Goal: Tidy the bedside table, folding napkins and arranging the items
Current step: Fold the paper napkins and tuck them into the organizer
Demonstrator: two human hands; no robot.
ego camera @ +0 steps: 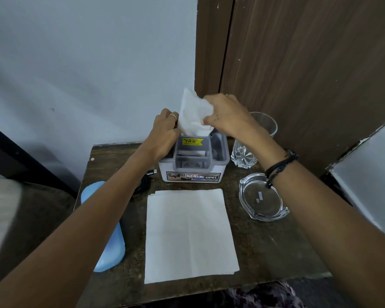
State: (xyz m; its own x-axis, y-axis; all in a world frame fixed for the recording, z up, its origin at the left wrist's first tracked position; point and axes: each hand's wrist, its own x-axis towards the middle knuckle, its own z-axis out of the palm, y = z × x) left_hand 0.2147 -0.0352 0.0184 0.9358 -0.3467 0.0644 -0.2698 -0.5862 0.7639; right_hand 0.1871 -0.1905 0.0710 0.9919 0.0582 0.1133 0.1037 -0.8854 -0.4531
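Note:
A folded white napkin [192,114] stands upright in the slot of a grey and white plastic holder [195,162] at the back of the bedside table [265,245]. My right hand [228,115] pinches the napkin's right side. My left hand [166,132] grips its lower left edge against the holder. A stack of flat white napkins [189,235] lies unfolded on the table in front of the holder.
A blue case [105,227] lies along the table's left edge, with a black cable [145,182] behind it. A cut-glass tumbler [251,143] and a glass ashtray [262,197] stand at the right. A wall and a wooden door rise behind.

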